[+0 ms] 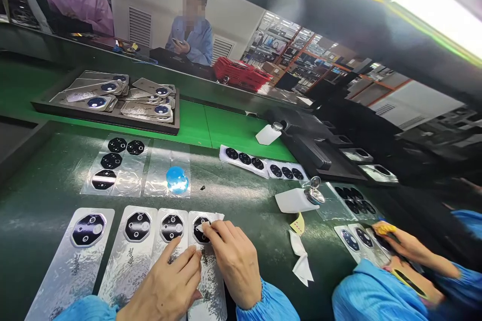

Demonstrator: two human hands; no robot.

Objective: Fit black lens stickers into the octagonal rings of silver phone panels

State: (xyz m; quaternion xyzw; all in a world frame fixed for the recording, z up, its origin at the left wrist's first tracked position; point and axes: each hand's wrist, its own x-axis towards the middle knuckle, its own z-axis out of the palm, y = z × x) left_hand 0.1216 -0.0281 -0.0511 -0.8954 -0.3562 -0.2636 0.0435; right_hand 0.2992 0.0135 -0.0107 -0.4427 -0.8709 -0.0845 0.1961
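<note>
Several shiny silver phone back panels lie in a row in front of me, each with a black octagonal camera plate. My right hand [237, 258] pinches a small white wipe [218, 216] against the camera plate on the rightmost panel [209, 281]. Its fingers partly cover that plate. Fingers stretched out, my left hand [165, 281] rests over the lower part of that panel and the neighbouring panel [173, 218]. Further left are another panel [124, 261] and the leftmost panel [71, 271], both untouched.
Behind the row are plastic sheets with black discs [116, 145] and a blue disc [176, 179]. A dark tray [150, 125] holds stacked panels. To the right stand a white pump bottle [295, 200] and a crumpled wipe [301, 261]. A co-worker's hands [406, 246] handle panels there.
</note>
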